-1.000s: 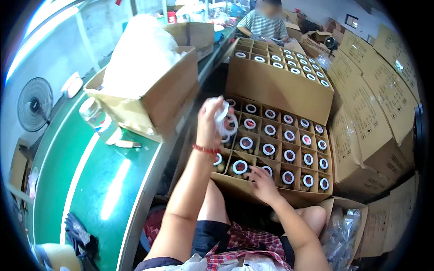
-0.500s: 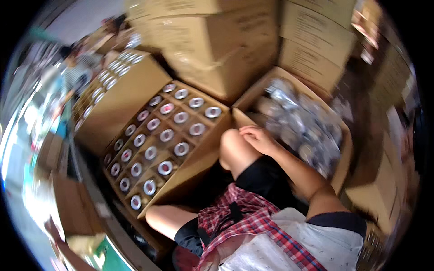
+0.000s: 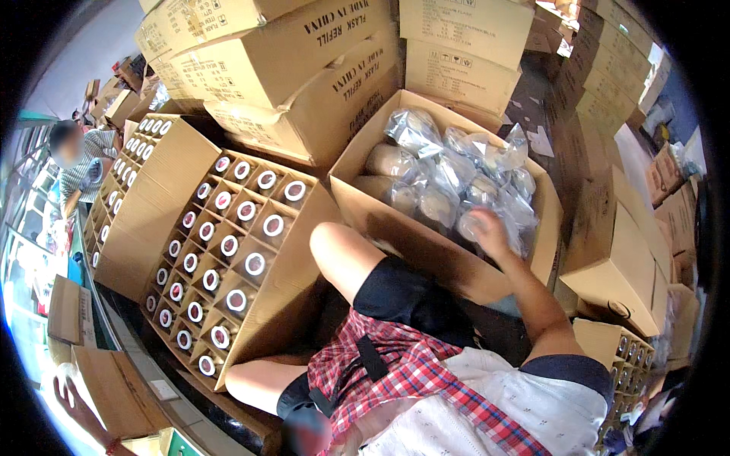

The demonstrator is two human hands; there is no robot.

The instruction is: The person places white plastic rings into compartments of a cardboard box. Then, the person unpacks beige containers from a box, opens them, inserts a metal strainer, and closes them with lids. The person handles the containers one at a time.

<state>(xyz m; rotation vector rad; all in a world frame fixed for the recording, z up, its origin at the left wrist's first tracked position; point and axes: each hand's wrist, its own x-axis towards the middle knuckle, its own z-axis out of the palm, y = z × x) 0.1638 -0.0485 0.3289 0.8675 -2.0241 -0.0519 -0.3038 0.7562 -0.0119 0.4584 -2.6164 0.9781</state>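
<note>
My right hand (image 3: 490, 232) reaches into an open carton (image 3: 426, 251) of rounded flasks in clear plastic bags. Its fingers curve over the rounded end of one bagged flask (image 3: 467, 226); motion blur softens the fingertips. Far off to the left, my left hand (image 3: 72, 399) is raised beside a brown carton (image 3: 118, 391), with a red band at the wrist. Its fingers look spread, though glare there hides whether anything touches them. In front of my knees stands a divided carton (image 3: 285, 292) with rows of upright flasks (image 3: 229, 245), their round white rims facing up.
Another divided carton (image 3: 163, 205) of flasks stands tilted behind at the left. Tall stacks of closed cartons (image 3: 236, 76) rise at the back. More cartons (image 3: 616, 258) lie at the right. A person in a striped top (image 3: 95, 156) is at the far left.
My right hand has left my knee and moved right, into the carton of bagged flasks. The view has turned to the right. My left hand stays out at the far left.
</note>
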